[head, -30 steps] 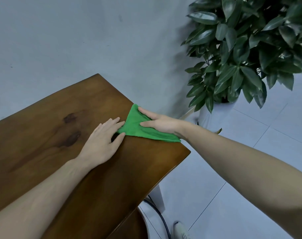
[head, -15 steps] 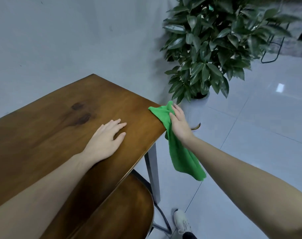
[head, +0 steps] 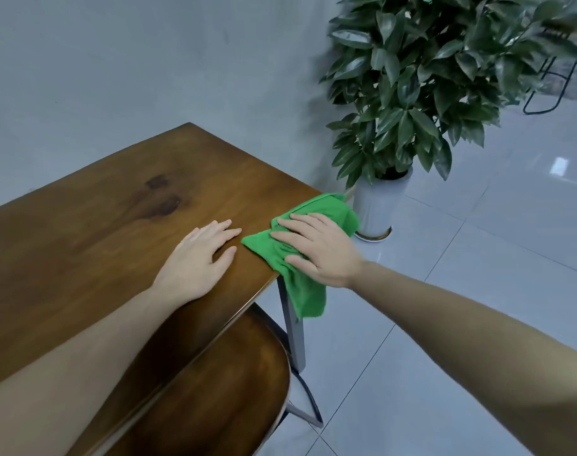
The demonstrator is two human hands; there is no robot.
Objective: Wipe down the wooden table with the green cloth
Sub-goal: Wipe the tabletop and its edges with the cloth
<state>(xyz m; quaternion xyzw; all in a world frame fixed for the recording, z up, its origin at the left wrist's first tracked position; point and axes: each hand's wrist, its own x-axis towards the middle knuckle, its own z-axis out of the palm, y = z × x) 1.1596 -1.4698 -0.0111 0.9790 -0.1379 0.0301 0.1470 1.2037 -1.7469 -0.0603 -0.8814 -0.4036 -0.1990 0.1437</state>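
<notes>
While your right hand is pressing flat, fingers spread, on the green cloth at the right-hand corner of the wooden surface, part of the cloth is hanging over the edge beside the metal leg. Your left hand is lying flat and empty on the wood just beside the cloth. Suggested: gather the overhang under your palm, keep even pressure, and draw overlapping strokes inward along the grain toward the dark knots.
</notes>
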